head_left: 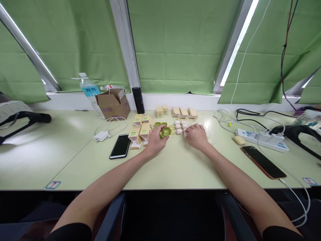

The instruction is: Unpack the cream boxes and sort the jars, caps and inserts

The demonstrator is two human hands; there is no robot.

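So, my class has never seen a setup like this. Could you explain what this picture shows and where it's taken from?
There is no robot here: a person works with two bare hands, and a camera worn on the head looks forward and down at them. Both arms reach over a pale table. The left hand holds a small green container. The right hand is at a cluster of small white pieces; its fingertips are too small to tell whether it grips one. Pale boxes stand by the left hand and farther back. A black phone lies to the left, a power strip to the right.
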